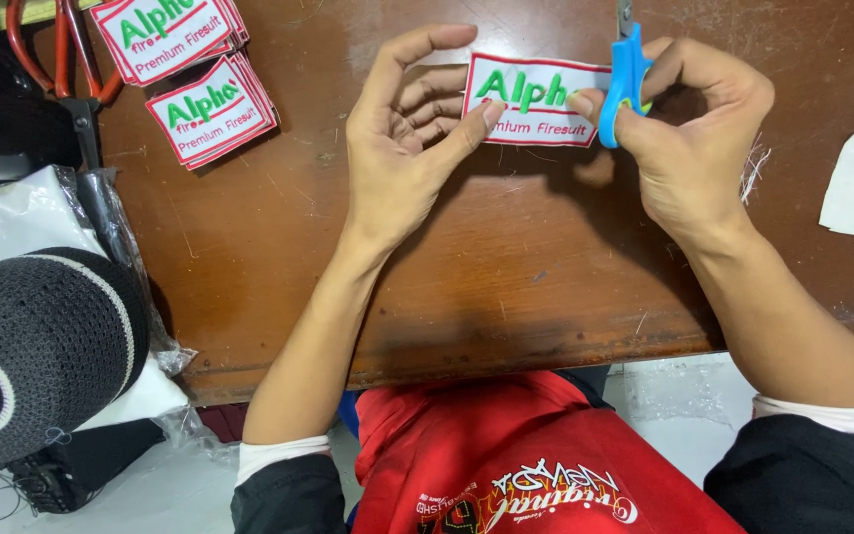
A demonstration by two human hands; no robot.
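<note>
My left hand point(402, 138) pinches the left end of a white embroidered patch point(534, 99) with a red border, held over the brown desk point(506, 257) at twelve o'clock. My right hand point(689, 124) grips blue-handled scissors point(627, 84) at the patch's right edge; stacked patches point(195, 69) lie at ten o'clock

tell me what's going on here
A person at a brown table holds a white patch with a red border in the left hand, while the right hand works blue scissors at its right edge. Two stacks of patches lie at upper left.
</note>
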